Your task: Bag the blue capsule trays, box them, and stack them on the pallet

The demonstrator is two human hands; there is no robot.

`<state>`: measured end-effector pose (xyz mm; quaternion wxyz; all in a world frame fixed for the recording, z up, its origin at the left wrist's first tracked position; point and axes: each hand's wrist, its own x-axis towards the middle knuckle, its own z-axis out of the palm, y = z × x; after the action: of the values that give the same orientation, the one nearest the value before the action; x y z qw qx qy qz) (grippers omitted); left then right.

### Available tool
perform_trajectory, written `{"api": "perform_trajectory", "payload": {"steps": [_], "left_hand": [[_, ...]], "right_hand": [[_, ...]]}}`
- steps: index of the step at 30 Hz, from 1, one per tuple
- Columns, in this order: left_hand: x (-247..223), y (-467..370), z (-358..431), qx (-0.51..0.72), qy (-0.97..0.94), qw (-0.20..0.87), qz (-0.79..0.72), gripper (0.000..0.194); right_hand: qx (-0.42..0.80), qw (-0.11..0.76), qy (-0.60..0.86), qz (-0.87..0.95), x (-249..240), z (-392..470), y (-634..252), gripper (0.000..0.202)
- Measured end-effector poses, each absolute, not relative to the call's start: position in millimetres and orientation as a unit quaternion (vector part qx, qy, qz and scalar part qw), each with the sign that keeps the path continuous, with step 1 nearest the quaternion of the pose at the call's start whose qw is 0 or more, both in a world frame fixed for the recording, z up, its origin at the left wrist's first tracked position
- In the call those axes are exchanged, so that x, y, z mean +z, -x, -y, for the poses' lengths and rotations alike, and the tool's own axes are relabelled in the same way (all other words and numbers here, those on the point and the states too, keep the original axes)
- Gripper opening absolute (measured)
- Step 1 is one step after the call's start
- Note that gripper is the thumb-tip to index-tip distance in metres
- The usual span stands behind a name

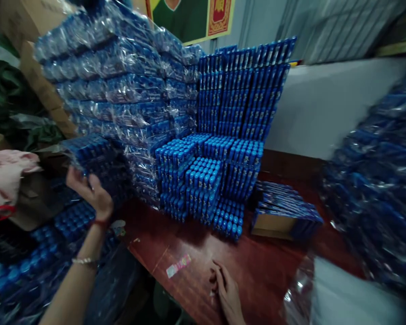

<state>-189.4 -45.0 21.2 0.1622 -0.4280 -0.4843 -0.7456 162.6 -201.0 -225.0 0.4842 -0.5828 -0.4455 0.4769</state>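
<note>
On the left, my left hand (93,194) is raised with its fingers apart, its fingertips at the lower front edge of a plastic-wrapped pack (91,149) of blue pieces. Whether they touch it is hard to tell. My right hand (226,289) is low over the red-brown table (189,239), fingers loosely curled and apart, with nothing clear in them. Ahead of it are stacked rows of blue round-topped pieces (205,174). A pink and white strip (178,266) lies on the table, left of my right hand.
Tall plastic-wrapped blue packs (135,90) rise at the back left. An open carton (274,225) with flat blue pieces sits right of centre. More wrapped packs (382,194) and white sheets (348,293) are at the right. Blue rows (74,221) and pink cloth (10,176) are at the left.
</note>
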Motion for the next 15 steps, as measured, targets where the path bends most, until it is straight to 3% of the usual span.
{"api": "perform_trajectory", "payload": {"steps": [2,5,7,9,12,15], "left_hand": [[-22.4,131.4,62.9,-0.714,0.494,0.112,0.483,0.045],[-83.0,39.1,92.4,-0.623,0.613,-0.142,0.464,0.023],[-112.1,-11.5,110.5,-0.546,0.665,-0.29,0.42,0.023],[-130.2,-46.2,123.6,-0.474,0.702,-0.368,0.383,0.028],[-142.4,-71.2,131.1,-0.399,0.705,-0.438,0.389,0.034],[-148.2,-79.0,133.9,-0.335,0.695,-0.497,0.396,0.032]], "right_hand": [[0.49,0.496,0.575,0.428,-228.1,202.3,-159.3,0.057],[0.486,0.521,0.571,0.408,-227.1,197.2,-161.5,0.053],[0.439,0.548,0.596,0.391,-216.3,184.2,-176.0,0.051],[0.322,0.577,0.636,0.399,-194.5,163.4,-205.5,0.047],[0.055,0.575,0.674,0.461,-148.4,125.8,-269.2,0.04],[-0.119,0.41,0.708,0.563,-108.1,95.3,-326.3,0.042]]}}
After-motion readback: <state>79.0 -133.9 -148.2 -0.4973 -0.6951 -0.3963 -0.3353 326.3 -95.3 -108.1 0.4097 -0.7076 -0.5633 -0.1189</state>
